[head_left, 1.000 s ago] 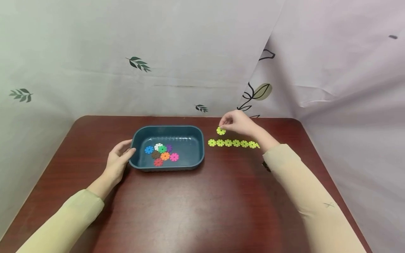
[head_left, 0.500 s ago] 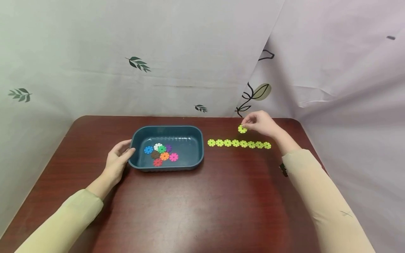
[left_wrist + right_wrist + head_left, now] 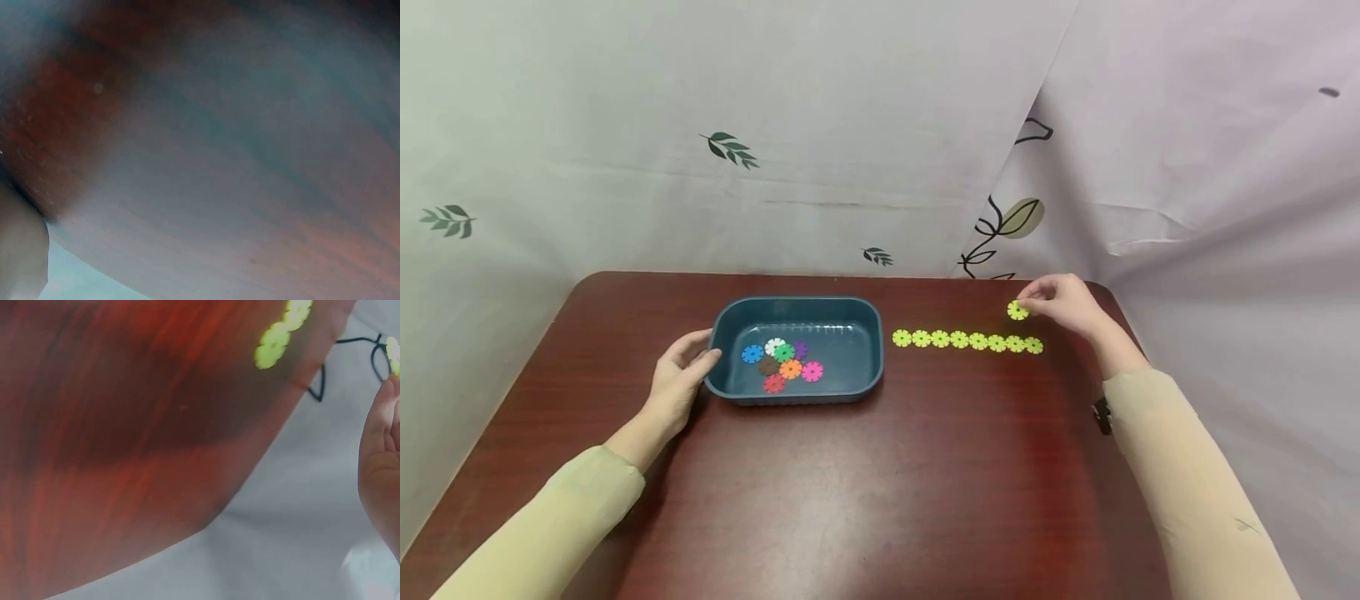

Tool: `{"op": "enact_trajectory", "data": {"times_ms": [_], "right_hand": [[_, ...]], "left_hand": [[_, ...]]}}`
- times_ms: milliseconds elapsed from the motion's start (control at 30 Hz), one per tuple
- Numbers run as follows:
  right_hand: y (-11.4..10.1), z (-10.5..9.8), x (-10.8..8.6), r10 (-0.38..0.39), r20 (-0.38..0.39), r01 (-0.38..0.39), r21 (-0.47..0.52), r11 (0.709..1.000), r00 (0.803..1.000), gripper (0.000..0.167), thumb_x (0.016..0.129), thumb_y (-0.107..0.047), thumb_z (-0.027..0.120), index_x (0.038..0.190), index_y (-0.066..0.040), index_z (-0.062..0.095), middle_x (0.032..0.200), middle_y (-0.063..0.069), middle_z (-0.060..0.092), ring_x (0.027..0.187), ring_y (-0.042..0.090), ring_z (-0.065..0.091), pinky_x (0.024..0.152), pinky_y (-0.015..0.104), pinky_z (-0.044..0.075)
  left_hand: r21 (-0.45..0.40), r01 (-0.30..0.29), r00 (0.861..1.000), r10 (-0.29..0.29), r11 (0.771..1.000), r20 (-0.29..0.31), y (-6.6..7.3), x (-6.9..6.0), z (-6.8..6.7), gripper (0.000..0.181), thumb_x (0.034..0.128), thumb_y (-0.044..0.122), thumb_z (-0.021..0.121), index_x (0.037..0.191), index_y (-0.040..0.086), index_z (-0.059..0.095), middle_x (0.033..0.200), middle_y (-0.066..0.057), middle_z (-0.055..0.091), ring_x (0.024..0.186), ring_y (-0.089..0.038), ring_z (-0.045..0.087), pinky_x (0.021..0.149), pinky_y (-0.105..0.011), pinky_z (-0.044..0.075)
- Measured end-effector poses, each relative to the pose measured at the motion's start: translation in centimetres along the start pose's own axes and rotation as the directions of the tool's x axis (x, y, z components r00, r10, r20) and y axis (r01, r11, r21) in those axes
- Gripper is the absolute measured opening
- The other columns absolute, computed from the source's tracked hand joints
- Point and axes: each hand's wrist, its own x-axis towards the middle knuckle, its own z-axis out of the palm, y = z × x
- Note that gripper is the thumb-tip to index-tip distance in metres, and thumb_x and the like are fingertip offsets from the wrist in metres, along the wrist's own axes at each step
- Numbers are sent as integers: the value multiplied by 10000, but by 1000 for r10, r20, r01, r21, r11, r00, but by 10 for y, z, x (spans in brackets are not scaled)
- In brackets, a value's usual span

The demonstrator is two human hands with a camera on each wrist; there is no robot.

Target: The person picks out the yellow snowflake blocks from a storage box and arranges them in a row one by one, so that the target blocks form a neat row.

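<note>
My right hand (image 3: pixel 1063 304) pinches a yellow notched plastic disc (image 3: pixel 1017 310) above the table, behind the right end of a row of several yellow discs (image 3: pixel 958 340). In the right wrist view, that held disc (image 3: pixel 393 355) shows at the fingertips. With thumb over the rim, my left hand (image 3: pixel 679 375) holds the left end of a dark blue tray (image 3: pixel 857 390). Several loose discs lie in the tray, among them a blue disc (image 3: pixel 752 354), an orange disc (image 3: pixel 790 369) and a pink disc (image 3: pixel 812 372). The left wrist view is too blurred to show the grip.
The dark red wooden table (image 3: pixel 850 492) carries the tray left of centre, with the yellow row to its right. A pale leaf-printed cloth (image 3: pixel 820 150) hangs behind the table and along its sides.
The right hand has moved rightward along the row, carrying the yellow disc from near its left end to beyond the middle, uncovering the row's right end. The left hand and tray stay put.
</note>
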Motion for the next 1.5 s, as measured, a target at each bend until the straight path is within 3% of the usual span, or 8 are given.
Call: {"op": "enact_trajectory", "data": {"times_ms": [200,467,633,967,1500], "right_hand": [[21,-4,-12,62,-21,-62,5,998,998,241,998,-191,754,1081,34,771,872,68,792,790,179,725,698,187,510],[52,-2,-23,91,-5,-91,43,995,996,261,996,-151,743,1092,92,756,854,68,789,716,18,683,694,179,528],[68,0,-30,117,15,-118,73,990,993,274,1002,-124,728,1105,130,735,837,29,779,715,-17,668,698,149,535],[81,2,-39,168,48,-170,29,985,985,291,1023,-169,718,1124,103,736,917,85,778,745,-35,622,713,182,524],[91,11,-36,130,-1,-130,-12,991,992,251,977,-149,777,1077,81,770,897,68,783,750,-37,569,703,165,471]], "left_hand": [[4,0,1000,0,1000,2,2,0,1,267,1044,37,653,1251,204,666,1150,216,673,1096,81,643,906,-58,525],[13,4,1000,-4,1000,-1,2,-1,1,266,1046,42,653,1238,225,664,1155,213,653,1095,83,635,903,-54,521],[11,3,1000,-3,1000,0,2,0,1,266,1044,43,657,1246,215,670,1154,216,662,1094,79,640,907,-55,521],[-3,-4,1000,4,1000,0,2,0,1,266,1045,33,649,1231,221,673,1145,212,680,1083,73,645,897,-61,527],[8,6,1000,-6,1000,-10,1,-1,1,264,1049,49,652,1285,169,660,1149,218,681,1090,76,644,909,-58,523]]}}
